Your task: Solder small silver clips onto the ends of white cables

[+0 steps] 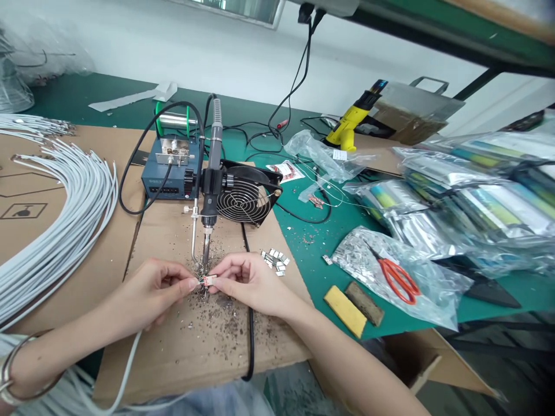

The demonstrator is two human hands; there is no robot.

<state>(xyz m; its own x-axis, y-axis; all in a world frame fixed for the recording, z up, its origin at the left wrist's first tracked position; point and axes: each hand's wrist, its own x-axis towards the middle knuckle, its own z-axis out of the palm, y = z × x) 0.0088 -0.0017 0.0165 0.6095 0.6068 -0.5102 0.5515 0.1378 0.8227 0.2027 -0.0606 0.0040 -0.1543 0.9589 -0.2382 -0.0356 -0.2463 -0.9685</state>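
My left hand (158,292) pinches the end of a white cable (130,361), which hangs below the palm and curves toward the lower left. Between the thumb and fingers of my right hand (255,283) is a small metal connector (210,281) with red on it. Cable end and connector meet just below the tip of an upright soldering iron (210,205) clamped in a stand; fingers hide the exact joint. A thin metal feed tube (195,231) runs down beside the iron. Several loose connectors (276,261) lie right of my right hand.
Left lies a thick bundle of white cables (82,214). Behind stand a blue solder feeder (167,188), a solder spool (176,119) and a black fan (245,193). Rightward are a yellow sponge (346,311), red-handled scissors (399,281) on a bag of parts, and a yellow heat gun (351,124).
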